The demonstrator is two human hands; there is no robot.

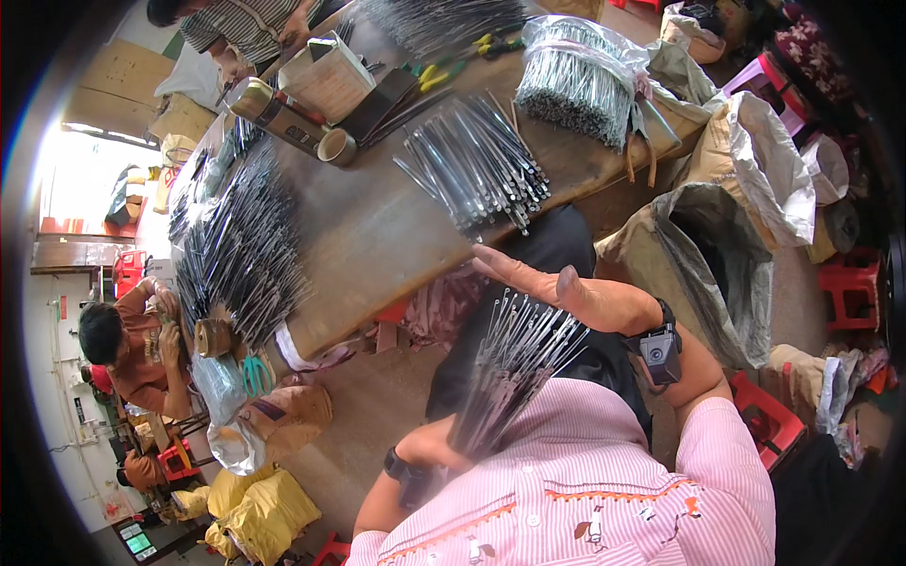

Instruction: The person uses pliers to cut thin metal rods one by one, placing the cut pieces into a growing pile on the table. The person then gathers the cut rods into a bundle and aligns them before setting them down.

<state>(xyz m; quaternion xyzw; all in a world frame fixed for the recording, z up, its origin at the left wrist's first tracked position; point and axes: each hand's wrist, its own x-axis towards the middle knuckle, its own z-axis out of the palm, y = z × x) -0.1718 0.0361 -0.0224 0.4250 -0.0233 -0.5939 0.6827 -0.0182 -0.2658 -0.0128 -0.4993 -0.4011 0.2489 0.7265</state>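
Observation:
My left hand (436, 441) is closed around the lower end of a bundle of thin metal rods (514, 363), held upright against my lap and shirt. Small flattened, eyelet-like tips show at the bundle's top. Just beyond it, my right hand (566, 291) stretches out with thumb raised and fingers extended, holding nothing that I can see. Its fingertips come close to the table's edge. On the table (377, 250) past them lies a spread pile of similar rods (481, 165), tips toward me.
A thick plastic-wrapped bundle of rods (578, 85) stands at the table's right. Dark rods (241, 245) heap at left, near turquoise-handled scissors (256, 375). Yellow-handled pliers (436, 77), a box (326, 80) and a tape roll (337, 147) lie farther back. An open sack (708, 255) stands right. Co-workers sit left and across.

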